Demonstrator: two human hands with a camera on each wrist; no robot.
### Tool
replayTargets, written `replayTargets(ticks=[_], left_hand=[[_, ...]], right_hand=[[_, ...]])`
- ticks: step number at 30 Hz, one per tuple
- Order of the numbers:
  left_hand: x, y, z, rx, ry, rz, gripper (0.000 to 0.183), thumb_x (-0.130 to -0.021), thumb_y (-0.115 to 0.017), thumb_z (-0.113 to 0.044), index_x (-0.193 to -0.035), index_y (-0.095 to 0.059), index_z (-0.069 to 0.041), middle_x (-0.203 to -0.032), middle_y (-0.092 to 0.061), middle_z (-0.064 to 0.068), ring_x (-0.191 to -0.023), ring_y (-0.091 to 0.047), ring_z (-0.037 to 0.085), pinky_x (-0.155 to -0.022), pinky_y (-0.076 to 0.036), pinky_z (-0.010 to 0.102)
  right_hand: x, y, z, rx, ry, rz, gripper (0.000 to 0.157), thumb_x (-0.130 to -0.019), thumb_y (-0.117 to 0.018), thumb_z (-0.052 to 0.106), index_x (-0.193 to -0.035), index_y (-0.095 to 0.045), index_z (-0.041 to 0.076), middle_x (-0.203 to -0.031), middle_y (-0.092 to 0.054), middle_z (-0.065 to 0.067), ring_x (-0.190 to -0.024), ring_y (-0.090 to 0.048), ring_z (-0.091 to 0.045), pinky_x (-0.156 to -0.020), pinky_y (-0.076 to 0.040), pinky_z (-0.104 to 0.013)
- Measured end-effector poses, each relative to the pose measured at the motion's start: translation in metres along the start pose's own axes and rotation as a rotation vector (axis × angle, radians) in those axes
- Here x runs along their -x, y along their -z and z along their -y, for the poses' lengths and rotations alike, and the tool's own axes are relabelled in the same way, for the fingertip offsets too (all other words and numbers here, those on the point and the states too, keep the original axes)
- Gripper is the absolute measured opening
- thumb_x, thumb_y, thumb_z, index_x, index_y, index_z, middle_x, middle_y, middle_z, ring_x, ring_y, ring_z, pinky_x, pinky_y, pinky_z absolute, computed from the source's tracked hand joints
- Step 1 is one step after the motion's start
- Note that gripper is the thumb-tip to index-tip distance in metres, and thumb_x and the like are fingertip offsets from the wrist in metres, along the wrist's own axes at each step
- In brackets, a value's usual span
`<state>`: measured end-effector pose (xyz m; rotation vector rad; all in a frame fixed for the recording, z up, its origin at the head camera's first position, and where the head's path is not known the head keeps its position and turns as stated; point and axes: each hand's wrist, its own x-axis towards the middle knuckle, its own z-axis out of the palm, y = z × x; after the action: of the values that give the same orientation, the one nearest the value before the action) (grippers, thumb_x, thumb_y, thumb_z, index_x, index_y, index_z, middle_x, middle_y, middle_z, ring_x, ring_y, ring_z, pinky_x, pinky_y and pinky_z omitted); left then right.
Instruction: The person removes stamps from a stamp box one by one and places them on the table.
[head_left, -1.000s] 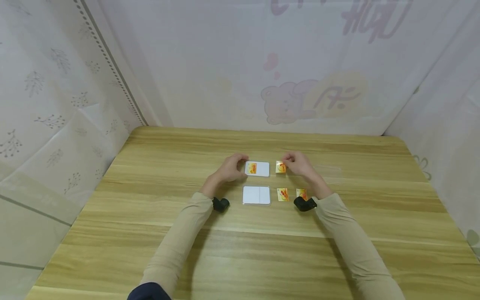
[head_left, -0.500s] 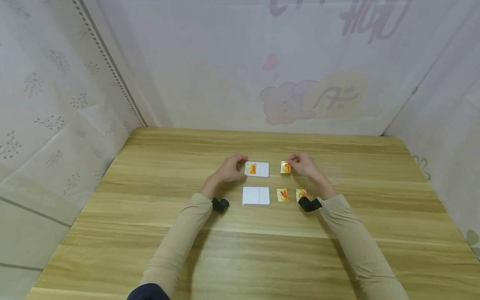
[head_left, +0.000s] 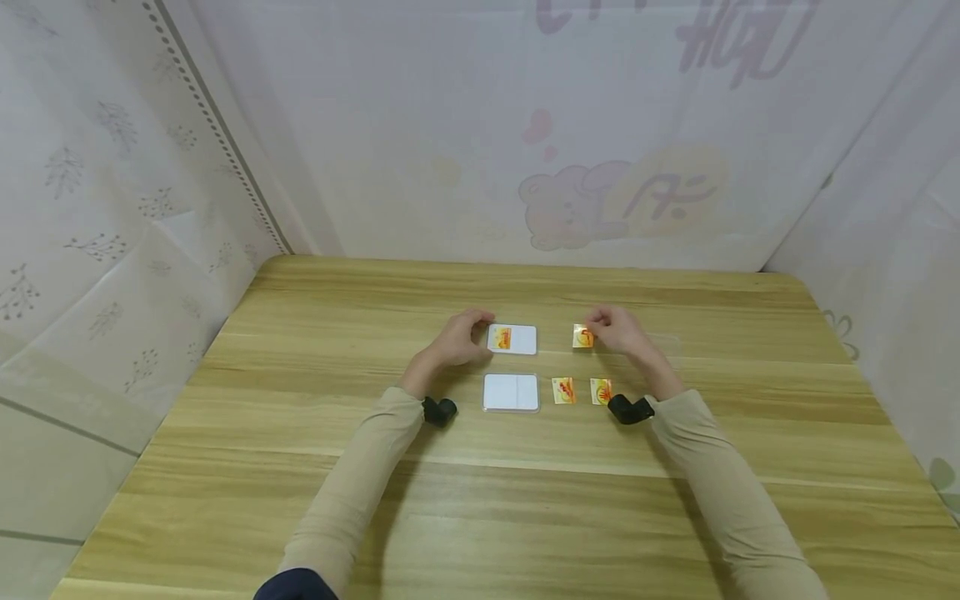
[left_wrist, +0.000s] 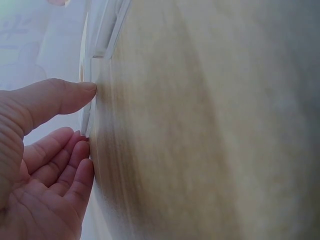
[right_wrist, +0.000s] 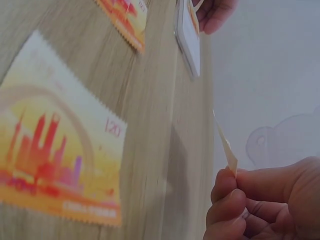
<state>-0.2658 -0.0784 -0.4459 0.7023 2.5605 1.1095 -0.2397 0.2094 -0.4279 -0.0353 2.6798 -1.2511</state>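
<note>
My right hand [head_left: 618,331] pinches a postage stamp [head_left: 582,336] between thumb and fingertips, just above the table; in the right wrist view this stamp [right_wrist: 226,147] is seen nearly edge-on. My left hand [head_left: 456,340] holds a flat white plastic case [head_left: 527,339] at its left end, thumb on the near edge and fingers at the far edge. An orange and yellow stamp [head_left: 502,338] lies in the left half of that case. A second white case [head_left: 500,392], its two halves bare, lies nearer to me.
Two more stamps, one on the left [head_left: 563,390] and one on the right [head_left: 601,391], lie right of the nearer case. A faint transparent sheet [head_left: 663,346] seems to lie beside my right wrist. Patterned cloth [head_left: 420,167] hangs behind the wooden table [head_left: 337,292].
My right hand has moved to the right with the stamp, away from the far case. The left hand has stayed at that case.
</note>
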Motion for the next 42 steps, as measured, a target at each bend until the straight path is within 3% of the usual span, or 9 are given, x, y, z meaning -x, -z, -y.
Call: replayTargets(ticks=[14,24,42], left_hand=[[-0.001,0.000,0.002,0.002,0.004,-0.002,0.060,-0.075,-0.070,0.000,-0.130,-0.047,0.006,-0.129,-0.050,0.019,-0.121,-0.045,0.030,-0.104,-0.037,0.038],[-0.002,0.000,0.001,0.000,0.016,0.003,0.060,-0.076,-0.070,0.000,-0.131,-0.046,0.006,-0.130,-0.049,0.018,-0.121,-0.044,0.029,-0.104,-0.037,0.037],[-0.003,0.000,0.003,-0.023,-0.023,-0.015,0.060,-0.073,-0.071,-0.001,-0.129,-0.048,0.007,-0.127,-0.053,0.019,-0.119,-0.047,0.030,-0.104,-0.036,0.037]], right_hand=[[0.001,0.007,-0.009,0.079,0.074,-0.048,0.014,-0.091,-0.053,0.001,-0.094,-0.061,-0.011,-0.086,-0.061,-0.020,-0.075,-0.053,-0.022,-0.060,-0.042,-0.024],[0.000,0.009,-0.012,0.208,0.142,-0.063,0.013,-0.085,-0.054,-0.003,-0.087,-0.062,-0.013,-0.079,-0.062,-0.021,-0.075,-0.057,-0.030,-0.068,-0.049,-0.039],[-0.003,0.004,-0.012,0.318,0.070,-0.030,0.013,-0.082,-0.052,-0.003,-0.088,-0.062,-0.008,-0.085,-0.063,-0.020,-0.074,-0.056,-0.028,-0.066,-0.050,-0.039]])
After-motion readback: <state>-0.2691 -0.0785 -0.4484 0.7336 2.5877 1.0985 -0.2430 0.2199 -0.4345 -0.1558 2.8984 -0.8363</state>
